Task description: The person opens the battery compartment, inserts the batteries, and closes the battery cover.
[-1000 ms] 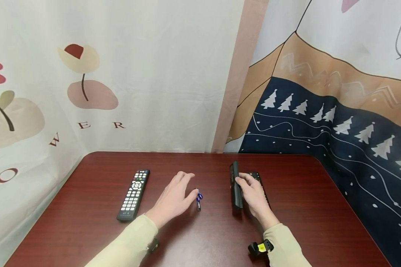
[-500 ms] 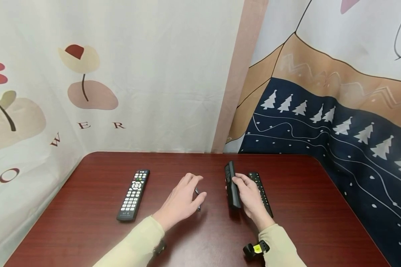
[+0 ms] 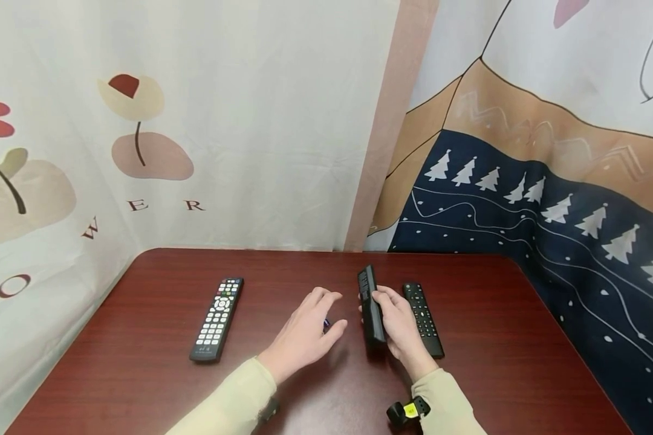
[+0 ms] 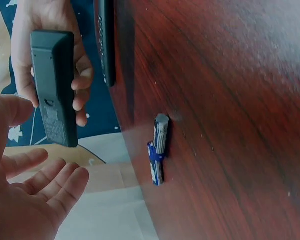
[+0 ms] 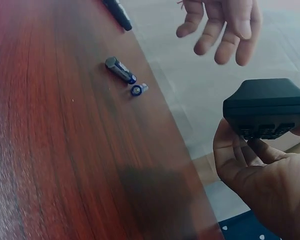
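My right hand (image 3: 401, 326) grips a black remote control (image 3: 370, 305) above the table, tilted up on its edge. In the left wrist view the back of this remote (image 4: 54, 90) faces my left hand (image 4: 35, 185). My left hand (image 3: 305, 333) hovers to its left with fingers spread and holds nothing. Below it two batteries (image 4: 160, 145) with blue ends lie on the table beside each other; in the head view the left hand hides most of them. The right wrist view shows the batteries (image 5: 121, 71) apart from both hands.
A black remote with white buttons (image 3: 216, 320) lies on the left of the dark red table (image 3: 158, 338). Another black remote (image 3: 423, 320) lies just right of my right hand. Printed curtains (image 3: 283, 151) hang behind the table's far edge.
My right hand has brought the gripped remote to the left and turned it slightly. My left hand has moved right toward it, passing over the batteries.
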Tool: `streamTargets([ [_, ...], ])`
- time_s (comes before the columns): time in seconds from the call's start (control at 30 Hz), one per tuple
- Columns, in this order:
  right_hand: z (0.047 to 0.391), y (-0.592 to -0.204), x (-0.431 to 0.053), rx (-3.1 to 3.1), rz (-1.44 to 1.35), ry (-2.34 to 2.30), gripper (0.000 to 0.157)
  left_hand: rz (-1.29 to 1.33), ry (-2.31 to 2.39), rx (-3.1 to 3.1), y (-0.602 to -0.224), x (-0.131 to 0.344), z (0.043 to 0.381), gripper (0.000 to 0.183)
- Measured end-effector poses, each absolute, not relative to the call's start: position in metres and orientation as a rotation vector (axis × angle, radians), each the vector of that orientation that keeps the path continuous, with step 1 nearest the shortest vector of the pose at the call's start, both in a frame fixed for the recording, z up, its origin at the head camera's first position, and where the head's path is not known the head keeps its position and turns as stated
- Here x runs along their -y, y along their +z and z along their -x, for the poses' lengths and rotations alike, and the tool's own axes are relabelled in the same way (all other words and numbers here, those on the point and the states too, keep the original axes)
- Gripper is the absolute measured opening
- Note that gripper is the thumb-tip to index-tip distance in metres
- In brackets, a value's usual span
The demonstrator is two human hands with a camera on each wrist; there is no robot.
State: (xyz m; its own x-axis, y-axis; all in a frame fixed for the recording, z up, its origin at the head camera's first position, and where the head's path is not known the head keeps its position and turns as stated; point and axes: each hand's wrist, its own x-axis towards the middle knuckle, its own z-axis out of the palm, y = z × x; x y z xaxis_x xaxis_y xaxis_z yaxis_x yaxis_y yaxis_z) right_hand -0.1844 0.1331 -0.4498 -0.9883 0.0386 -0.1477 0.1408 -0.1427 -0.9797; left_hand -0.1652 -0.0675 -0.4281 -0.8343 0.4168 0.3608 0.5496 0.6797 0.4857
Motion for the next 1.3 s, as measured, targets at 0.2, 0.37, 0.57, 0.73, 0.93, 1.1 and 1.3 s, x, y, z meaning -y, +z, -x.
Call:
streamTargets([
  [0.2, 0.183, -0.451, -0.128, -1.997, -0.189, -2.345, 0.036, 0.819, -0.908, 2.655, -0.429, 0.062, 0.163, 0.043],
  [0.37, 0.183, -0.453, -0.125, -1.923, -0.191, -2.392, 0.035, 0.832, -0.936, 2.636, -0.430, 0.058, 0.161, 0.041],
  [0.57, 0.182, -0.454, -0.120, -1.886, -0.189, -2.412, 0.037, 0.893, -0.961, 2.613, -0.431, 0.053, 0.158, 0.043],
  [0.73, 0.180, -0.454, -0.117, -1.857, -0.217, -2.432, 0.039, 0.905, -0.953, 2.628, -0.432, 0.048, 0.153, 0.049],
  [0.93, 0.179, -0.455, -0.114, -1.829, -0.181, -2.470, 0.039, 0.921, -0.978, 2.639, -0.433, 0.043, 0.149, 0.055],
  [1.1, 0.179, -0.454, -0.112, -1.746, -0.156, -2.529, 0.039, 0.944, -0.955, 2.628, -0.434, 0.040, 0.148, 0.057],
  [1.3, 0.179, -0.452, -0.111, -1.701, -0.165, -2.548, 0.042, 0.960, -0.934, 2.580, -0.436, 0.039, 0.148, 0.058],
])
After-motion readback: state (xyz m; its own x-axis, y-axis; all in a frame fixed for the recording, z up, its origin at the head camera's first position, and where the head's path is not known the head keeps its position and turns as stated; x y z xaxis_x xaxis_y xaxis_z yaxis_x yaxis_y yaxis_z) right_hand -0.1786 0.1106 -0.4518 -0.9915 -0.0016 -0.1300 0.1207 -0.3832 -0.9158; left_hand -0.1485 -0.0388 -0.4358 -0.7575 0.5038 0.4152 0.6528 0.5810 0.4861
